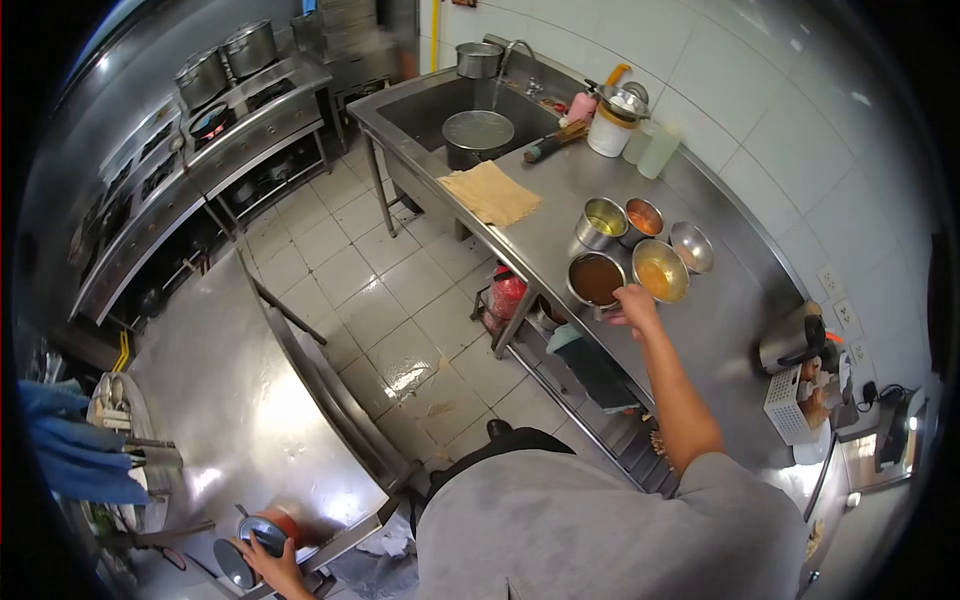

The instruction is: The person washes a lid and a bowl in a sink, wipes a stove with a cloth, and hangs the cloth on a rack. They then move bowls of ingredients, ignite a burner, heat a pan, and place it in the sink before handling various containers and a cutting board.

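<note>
My right hand [632,307] is closed on the near rim of a round metal container [597,279] of brown sauce, on the steel counter. Close by stand a metal pot with yellowish liquid [602,222], a container with orange-red contents [643,217], a bowl of amber liquid [660,272] and a shiny metal bowl [692,247]. Far to the left, my left hand [272,566] has its fingers curled on a dark round lid [233,564]. Just beyond it, on the other steel table, is an orange-red container [284,524] with a dark grey top. My fingers partly hide the lid.
Water runs from a tap [520,45] into the sink, over a large pot [478,135]. A yellow cloth [490,193] lies on the counter's edge. A kettle [792,338] and white basket [790,405] stand right. Stoves [235,140] line the far left; the tiled floor [400,350] looks wet.
</note>
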Available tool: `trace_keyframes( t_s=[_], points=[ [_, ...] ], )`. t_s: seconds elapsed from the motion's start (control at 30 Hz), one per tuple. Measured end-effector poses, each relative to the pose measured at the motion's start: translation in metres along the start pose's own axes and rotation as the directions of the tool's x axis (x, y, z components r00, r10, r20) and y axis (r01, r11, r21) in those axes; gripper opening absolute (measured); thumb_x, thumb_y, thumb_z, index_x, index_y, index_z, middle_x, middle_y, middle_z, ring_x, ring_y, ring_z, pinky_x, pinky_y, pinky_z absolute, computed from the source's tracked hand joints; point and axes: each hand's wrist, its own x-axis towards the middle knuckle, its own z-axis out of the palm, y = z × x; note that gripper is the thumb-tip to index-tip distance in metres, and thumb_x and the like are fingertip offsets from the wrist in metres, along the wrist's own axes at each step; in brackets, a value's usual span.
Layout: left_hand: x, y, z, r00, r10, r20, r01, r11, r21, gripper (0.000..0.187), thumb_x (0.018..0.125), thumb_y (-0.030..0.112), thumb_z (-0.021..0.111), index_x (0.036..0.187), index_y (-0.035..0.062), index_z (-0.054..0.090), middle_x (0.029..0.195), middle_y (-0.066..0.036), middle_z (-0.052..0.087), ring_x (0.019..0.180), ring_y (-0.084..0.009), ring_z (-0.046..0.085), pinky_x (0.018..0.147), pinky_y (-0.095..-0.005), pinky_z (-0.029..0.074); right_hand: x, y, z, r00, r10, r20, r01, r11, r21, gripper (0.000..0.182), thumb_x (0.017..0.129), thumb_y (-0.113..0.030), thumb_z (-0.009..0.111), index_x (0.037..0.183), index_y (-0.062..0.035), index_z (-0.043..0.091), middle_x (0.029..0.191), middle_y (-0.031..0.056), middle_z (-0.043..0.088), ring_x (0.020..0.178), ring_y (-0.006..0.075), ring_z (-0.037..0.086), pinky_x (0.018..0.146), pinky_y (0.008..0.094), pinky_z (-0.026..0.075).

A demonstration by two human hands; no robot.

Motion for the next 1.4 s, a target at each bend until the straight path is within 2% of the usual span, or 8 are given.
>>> trace_keyframes(
  t_s=[0.37, 0.47, 0.6, 0.73, 0.97, 1.03, 1.23, 1.4],
  points=[
    [0.012, -0.03, 0.017, 0.994, 0.095, -0.053, -0.094, 0.995, 0.034, 0.077, 0.067, 0.02, 0.074, 0.137, 0.0087, 0.044, 0.145, -0.023, 0.034, 0.131, -0.0401, 0.035, 0.112, -0.0464, 0.024, 0.047, 0.042, -0.056, 0.99, 0.087, -0.115, -0.042, 0.935, 0.352, 0.036, 0.093, -0.029, 0.055, 0.112, 0.0018, 0.05, 0.11, 0.0172, 0.059, 0.075, 0.0295, 0.068, 0.063, 0.0374, 0.058],
    [0.013, -0.036, 0.02, 0.991, 0.089, -0.1, -0.09, 0.996, -0.008, 0.075, 0.067, 0.019, 0.074, 0.136, 0.0066, 0.045, 0.144, -0.024, 0.036, 0.129, -0.041, 0.038, 0.109, -0.0469, 0.028, 0.054, 0.03, -0.078, 0.998, 0.055, -0.041, -0.042, 0.961, 0.274, 0.037, 0.094, -0.034, 0.055, 0.107, 0.0009, 0.055, 0.1, 0.0145, 0.064, 0.071, 0.0257, 0.068, 0.059, 0.034, 0.057],
    [0.012, -0.048, 0.03, 0.972, 0.131, -0.195, -0.14, 0.99, -0.031, 0.072, 0.07, 0.023, 0.076, 0.133, 0.0028, 0.048, 0.142, -0.023, 0.04, 0.129, -0.0402, 0.038, 0.109, -0.0464, 0.028, 0.012, -0.069, -0.09, 0.977, 0.139, 0.165, -0.041, 0.871, -0.49, 0.032, 0.092, -0.034, 0.058, 0.083, -0.0034, 0.06, 0.066, 0.0054, 0.063, 0.056, 0.0138, 0.063, 0.047, 0.0247, 0.05],
    [0.003, 0.007, -0.001, 0.982, 0.015, -0.188, -0.023, 0.999, -0.041, 0.066, 0.074, 0.037, 0.075, 0.123, -0.002, 0.055, 0.136, -0.024, 0.045, 0.126, -0.0393, 0.042, 0.107, -0.0456, 0.032, 0.007, -0.119, -0.014, 0.923, -0.157, 0.352, 0.272, 0.912, -0.306, 0.028, 0.092, -0.029, 0.059, 0.076, -0.0067, 0.057, 0.061, 0.0014, 0.056, 0.047, 0.0092, 0.05, 0.043, 0.0229, 0.041],
    [-0.011, 0.011, -0.01, 0.727, -0.271, -0.631, -0.019, 0.911, -0.413, 0.024, 0.085, 0.011, 0.06, 0.107, 0.0025, 0.062, 0.113, -0.014, 0.061, 0.106, -0.0275, 0.057, 0.092, -0.0356, 0.044, -0.104, -0.093, 0.257, 0.288, -0.157, 0.945, 0.563, 0.826, -0.034, 0.026, 0.09, -0.015, 0.059, 0.114, -0.0066, 0.056, 0.077, -0.0012, 0.055, 0.065, 0.0074, 0.053, 0.057, 0.0218, 0.045],
    [-0.013, 0.0, -0.005, 0.669, -0.539, -0.512, -0.093, 0.622, -0.777, 0.023, 0.085, 0.003, 0.057, 0.107, 0.0023, 0.062, 0.109, -0.007, 0.061, 0.1, -0.0157, 0.059, 0.082, -0.0278, 0.047, -0.161, -0.083, 0.315, 0.001, -0.046, 0.999, 0.549, 0.835, 0.038, 0.044, 0.089, -0.013, 0.06, 0.131, -0.0071, 0.047, 0.086, 0.0003, 0.055, 0.068, 0.0085, 0.053, 0.06, 0.0224, 0.046],
    [-0.017, -0.054, -0.032, 0.636, -0.321, -0.701, 0.017, 0.915, -0.403, 0.026, 0.078, 0.002, 0.06, 0.104, 0.0044, 0.065, 0.106, -0.011, 0.062, 0.092, -0.0245, 0.06, 0.083, -0.0345, 0.048, -0.323, -0.061, 0.458, -0.341, -0.178, 0.923, 0.725, 0.575, 0.379, 0.052, 0.086, -0.017, 0.065, 0.133, -0.0053, 0.047, 0.114, 0.0132, 0.057, 0.09, 0.0198, 0.059, 0.081, 0.0306, 0.051],
    [-0.003, -0.068, -0.053, 0.959, -0.147, -0.242, 0.12, 0.985, -0.126, 0.03, 0.072, 0.009, 0.064, 0.1, 0.017, 0.07, 0.097, -0.01, 0.061, 0.098, -0.031, 0.058, 0.082, -0.045, 0.046, -0.409, -0.007, 0.571, -0.522, -0.39, 0.758, 0.779, 0.142, 0.61, 0.052, 0.086, -0.017, 0.063, 0.134, -0.0053, 0.047, 0.135, 0.0197, 0.044, 0.11, 0.0356, 0.055, 0.092, 0.0413, 0.048]
  ],
)
